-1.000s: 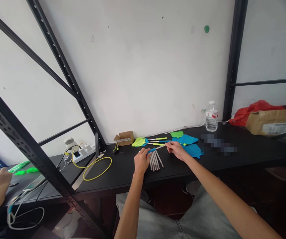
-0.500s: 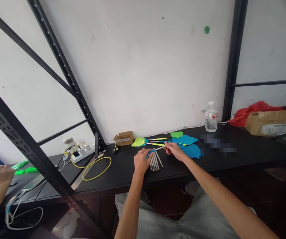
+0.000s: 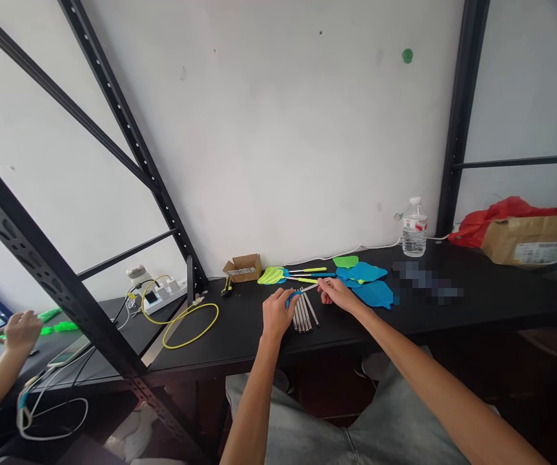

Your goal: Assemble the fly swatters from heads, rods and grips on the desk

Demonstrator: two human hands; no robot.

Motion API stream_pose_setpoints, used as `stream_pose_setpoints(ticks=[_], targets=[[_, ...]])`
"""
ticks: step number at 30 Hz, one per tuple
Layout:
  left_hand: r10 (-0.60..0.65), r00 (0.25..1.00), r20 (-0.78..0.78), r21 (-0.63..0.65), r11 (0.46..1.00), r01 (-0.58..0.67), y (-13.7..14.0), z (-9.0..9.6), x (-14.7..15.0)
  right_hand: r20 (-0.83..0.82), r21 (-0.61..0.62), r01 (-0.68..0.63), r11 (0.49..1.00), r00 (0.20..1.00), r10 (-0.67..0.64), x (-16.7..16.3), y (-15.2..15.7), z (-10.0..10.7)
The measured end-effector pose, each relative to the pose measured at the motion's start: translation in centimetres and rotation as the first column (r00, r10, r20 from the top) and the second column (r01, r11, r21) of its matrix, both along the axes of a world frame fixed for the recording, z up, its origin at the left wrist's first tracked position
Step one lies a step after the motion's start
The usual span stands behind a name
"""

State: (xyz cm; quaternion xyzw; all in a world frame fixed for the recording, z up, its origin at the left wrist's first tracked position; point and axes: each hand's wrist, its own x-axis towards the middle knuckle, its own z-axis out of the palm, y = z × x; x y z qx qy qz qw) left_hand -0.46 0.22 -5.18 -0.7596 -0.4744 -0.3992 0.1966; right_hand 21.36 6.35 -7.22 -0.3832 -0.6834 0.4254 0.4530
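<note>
Between my hands stretches a thin metal rod [image 3: 311,286] with a blue plastic handle [image 3: 292,296] at its left end. My left hand [image 3: 276,314] is closed around the blue handle. The fingers of my right hand [image 3: 339,296] pinch the rod toward its other end. Just beneath lie several loose silvery rods [image 3: 302,316] on the black tabletop. Behind them rest fly swatters with a yellow-green head [image 3: 271,276] and yellow and blue handles. Loose blue swatter heads [image 3: 374,294] are piled beside my right hand, with a green head [image 3: 346,261] behind.
A small open cardboard box [image 3: 243,268] stands by the wall. To the left are a yellow cable [image 3: 191,345] and a power strip [image 3: 164,297]. A water bottle [image 3: 414,229] and a large carton [image 3: 534,239] stand right. Another person's hands [image 3: 21,330] handle green pieces at far left.
My hands keep nearly the same hold on the rod and handle. The view has shifted slightly. At far left, the other person's hands have moved a little.
</note>
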Motion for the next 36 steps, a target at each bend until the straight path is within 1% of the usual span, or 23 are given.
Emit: stream_pose_setpoints(ticks=[4,8,11,14,16,21,23,25,27,28,30,32,33,34,36], targets=[[0.006,1.0,0.009,-0.001,1.0,-0.006,-0.1,0.0,-0.1,0.049,0.023,0.001,1.0,0.999,-0.002,0.0,0.0,-0.1],[0.068,0.998,0.002,-0.005,0.998,-0.068,0.0,-0.3,0.0,0.099,0.05,-0.011,0.999,0.995,0.006,0.0,-0.1,-0.3],[0.103,0.995,-0.002,-0.037,0.994,-0.103,0.1,-0.5,0.1,0.083,0.075,0.013,0.997,0.996,-0.019,-0.1,-0.5,-0.2],[0.108,0.994,0.011,-0.055,0.993,-0.107,0.2,-0.5,0.2,0.053,0.107,0.08,0.991,0.995,-0.086,-0.2,-1.3,0.2],[0.11,0.994,0.019,-0.046,0.993,-0.109,0.2,-0.5,0.3,0.056,0.153,0.126,0.98,0.989,-0.136,-0.1,-2.1,0.5],[0.106,0.993,0.06,-0.017,0.994,-0.106,0.4,-0.5,0.1,0.112,0.289,0.218,0.932,0.959,-0.259,1.1,-4.2,1.1],[0.105,0.992,0.075,-0.022,0.994,-0.104,0.4,-0.6,0.1,0.153,0.345,0.261,0.901,0.932,-0.328,2.0,-4.8,1.2],[0.105,0.991,0.084,-0.029,0.994,-0.102,0.4,-0.7,0.2,0.228,0.404,0.312,0.86,0.876,-0.425,3.2,-4.9,1.5],[0.109,0.99,0.093,-0.029,0.994,-0.106,0.4,-0.7,0.2,0.336,0.444,0.356,0.822,0.784,-0.521,4.7,-4.7,1.9],[0.112,0.989,0.096,-0.028,0.994,-0.11,0.4,-0.8,0.3,0.394,0.457,0.377,0.806,0.726,-0.564,5.5,-4.5,2.1],[0.122,0.987,0.103,-0.025,0.992,-0.12,0.4,-0.9,0.3,0.508,0.474,0.426,0.771,0.582,-0.635,7.0,-4.0,2.4],[0.126,0.986,0.109,-0.024,0.992,-0.124,0.5,-1.0,0.3,0.607,0.47,0.46,0.753,0.451,-0.654,8.4,-3.6,2.6],[0.125,0.986,0.112,-0.025,0.992,-0.123,0.5,-1.0,0.3,0.647,0.458,0.474,0.752,0.402,-0.648,9.1,-3.5,2.5],[0.123,0.986,0.115,-0.027,0.992,-0.121,0.6,-1.1,0.3,0.683,0.439,0.487,0.755,0.365,-0.633,9.6,-3.4,2.4],[0.12,0.985,0.122,-0.035,0.993,-0.117,0.6,-1.2,0.2,0.745,0.384,0.508,0.771,0.323,-0.584,10.5,-3.5,1.9]])
